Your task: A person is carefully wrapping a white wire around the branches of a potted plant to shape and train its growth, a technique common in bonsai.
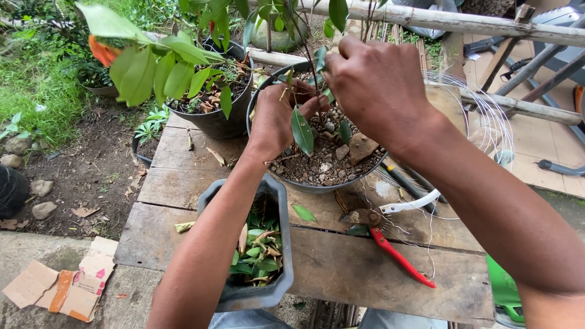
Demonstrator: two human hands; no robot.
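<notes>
Left hand: the left hand (pixel 275 116) is held over the near rim of the black pot (pixel 317 183), its fingers pinched around the thin stem (pixel 303 45) low down, just above the soil.
Right hand: the right hand (pixel 375 85) is raised above the same pot, fingers curled and closed on the plant higher up, beside a green leaf (pixel 320 59); exactly what is gripped between the fingertips cannot be told.
Plant: a slim upright stem is rooted in the gravelly soil (pixel 326 161) of the black pot, with one long dark leaf (pixel 301 131) hanging just under the left hand.
Pot: it is set on the wooden pallet table (pixel 341 268), towards its far side, between both forearms.
Neighbouring pot: a second black pot (pixel 214 119) with a broad-leaved plant is placed touching or just beside the first, on the left.
Grey tray: an angular grey planter (pixel 253 295), filled with cut green leaves (pixel 256 253), is seen at the near edge of the table, under the left forearm.
Shears: red-handled pruning shears (pixel 390 247) are laid on the boards, near the pot and to the right of the tray.
Wire: a coil of thin wire (pixel 490 119) is seen behind the right wrist.
Ground: torn cardboard (pixel 61 286) is lying on the concrete at the lower left.
</notes>
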